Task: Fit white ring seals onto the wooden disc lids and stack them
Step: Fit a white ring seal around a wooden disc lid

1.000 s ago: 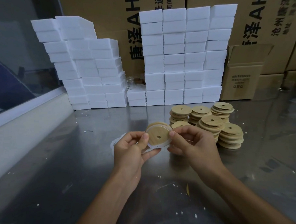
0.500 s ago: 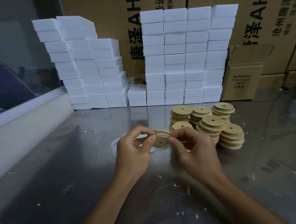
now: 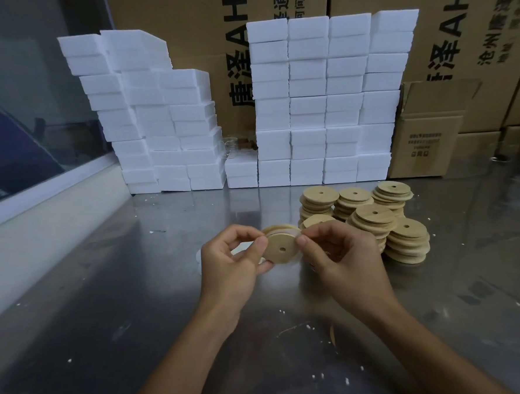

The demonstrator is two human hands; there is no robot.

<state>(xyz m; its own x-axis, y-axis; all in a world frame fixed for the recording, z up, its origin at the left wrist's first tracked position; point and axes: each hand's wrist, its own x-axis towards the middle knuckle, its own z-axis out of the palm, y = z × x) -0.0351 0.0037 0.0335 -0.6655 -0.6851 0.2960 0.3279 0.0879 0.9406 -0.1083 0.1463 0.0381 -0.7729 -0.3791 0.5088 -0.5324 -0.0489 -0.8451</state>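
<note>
Between both hands, above the steel table [image 3: 106,297], I hold a round wooden disc lid [image 3: 279,248] with a small centre hole, its smaller face tilted toward me. A white ring seal [image 3: 285,231] sits around its far rim. My left hand [image 3: 230,265] pinches the lid's left edge with thumb and fingers. On the right edge, my right hand [image 3: 341,257] pinches it the same way. Several stacks of wooden disc lids [image 3: 375,217] stand just right of and behind my hands. Loose white ring seals [image 3: 200,258] lie on the table behind my left hand, mostly hidden.
A wall of white foam blocks [image 3: 323,101] stands at the back of the table, with large cardboard boxes [image 3: 440,33] behind and a small open carton [image 3: 428,137] at the right. A low white wall [image 3: 41,228] borders the left side. White crumbs dot the table.
The lid first tipped away from me and showed edge-on, then turned back with its smaller face toward me. Both hands kept hold and shifted their fingertips along the rim.
</note>
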